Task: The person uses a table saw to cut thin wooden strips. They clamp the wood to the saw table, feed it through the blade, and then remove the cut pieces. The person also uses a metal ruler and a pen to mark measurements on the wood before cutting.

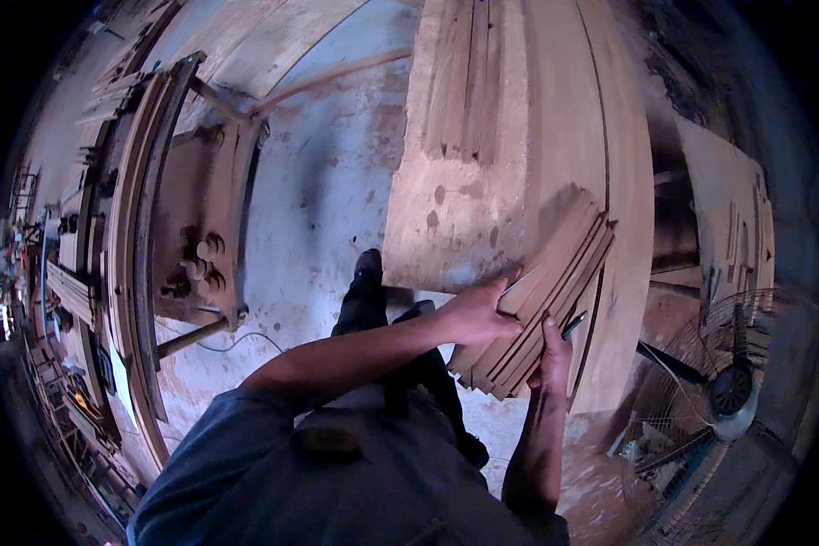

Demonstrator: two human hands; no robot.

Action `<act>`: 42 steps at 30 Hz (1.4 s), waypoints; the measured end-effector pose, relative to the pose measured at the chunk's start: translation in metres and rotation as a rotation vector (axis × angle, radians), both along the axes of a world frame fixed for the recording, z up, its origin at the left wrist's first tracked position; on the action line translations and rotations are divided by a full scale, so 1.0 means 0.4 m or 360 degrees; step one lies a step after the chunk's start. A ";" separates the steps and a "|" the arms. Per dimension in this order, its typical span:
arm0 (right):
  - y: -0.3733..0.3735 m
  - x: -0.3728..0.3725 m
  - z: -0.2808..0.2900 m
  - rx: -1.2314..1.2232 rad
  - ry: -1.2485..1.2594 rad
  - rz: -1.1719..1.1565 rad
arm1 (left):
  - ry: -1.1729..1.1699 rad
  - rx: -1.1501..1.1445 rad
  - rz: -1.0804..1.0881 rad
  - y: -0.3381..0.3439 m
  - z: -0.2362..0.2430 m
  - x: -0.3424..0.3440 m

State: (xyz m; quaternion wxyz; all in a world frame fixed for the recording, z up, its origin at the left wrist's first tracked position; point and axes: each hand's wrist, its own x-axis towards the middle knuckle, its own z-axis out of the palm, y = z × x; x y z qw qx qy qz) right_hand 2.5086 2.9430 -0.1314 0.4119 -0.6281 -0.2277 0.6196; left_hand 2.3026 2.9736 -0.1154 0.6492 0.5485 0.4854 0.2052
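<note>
A bundle of several narrow wooden strips [555, 278] lies side by side at a slant, its near ends jutting past the worktable's near edge. My left hand [475, 314] grips the bundle's left side, thumb across the top. Along its right side, near the close end, my right hand [552, 357] is closed on the strips with the thumb up. A slim dark-green pen or pencil [574, 324] sticks out beside that thumb, apparently held in the same hand. The undersides of the strips and some of my fingers are hidden.
The wooden worktable [623, 237] carries another stack of strips [464, 82] farther off. To the right stands a fan [733, 391] with a wire cage. At left, long boards [136, 237] rest on a rack near a low shelf with round pieces [211, 264]. A cable [232, 346] crosses the floor.
</note>
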 end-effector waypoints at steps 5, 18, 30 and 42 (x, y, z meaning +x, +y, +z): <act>-0.040 -0.064 0.024 0.0331 0.0022 0.0133 | 0.0055 0.0093 0.0148 -0.080 0.079 -0.080; -0.178 -0.479 0.175 0.0951 -0.0069 0.1062 | -0.0191 0.0752 0.0997 -0.514 0.122 -0.435; -0.482 -0.713 0.153 0.0941 0.0436 0.1993 | 0.0412 0.0903 0.1779 -1.092 0.243 -0.477; -0.789 -1.178 0.149 0.0629 0.0870 0.2614 | 0.0851 0.0672 0.2714 -1.454 0.291 -0.605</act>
